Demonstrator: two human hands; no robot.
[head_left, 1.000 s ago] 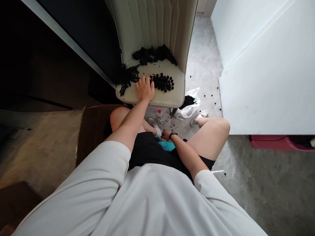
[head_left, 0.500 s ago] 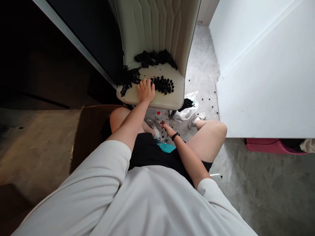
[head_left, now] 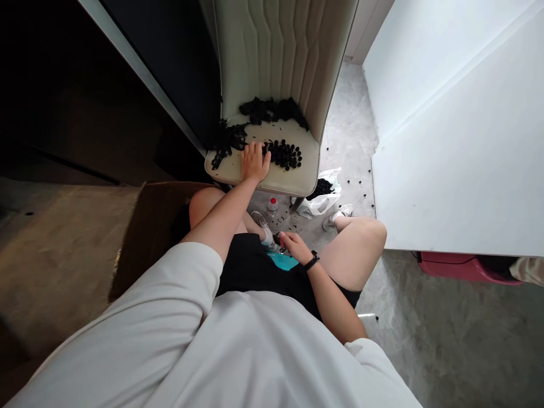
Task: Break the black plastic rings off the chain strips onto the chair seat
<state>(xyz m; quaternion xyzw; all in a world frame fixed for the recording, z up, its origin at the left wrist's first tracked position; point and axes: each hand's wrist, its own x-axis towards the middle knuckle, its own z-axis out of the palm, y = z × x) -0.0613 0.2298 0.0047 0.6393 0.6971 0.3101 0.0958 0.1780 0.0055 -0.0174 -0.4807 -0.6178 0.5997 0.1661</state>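
Observation:
I sit facing a cream chair (head_left: 293, 180) whose seat carries a cluster of small black round pieces (head_left: 285, 154) and heaps of black scraps (head_left: 272, 109) at the back and left. My left hand (head_left: 254, 162) rests on the seat, fingers curled down at the left edge of the round pieces. My right hand (head_left: 293, 245) is low between my knees, fingers pinched on a small dark thing I cannot make out. A black band sits on that wrist.
A white plastic bag (head_left: 319, 199) with black pieces lies on the floor under the chair, beside a small red-capped bottle (head_left: 272, 205). Loose black bits dot the grey tiles. An open cardboard box (head_left: 140, 232) stands at my left; a white tabletop (head_left: 459, 170) at my right.
My right hand has drawn back from the floor toward my lap with fingers pinched. My left hand stays on the seat. The view has tilted slightly.

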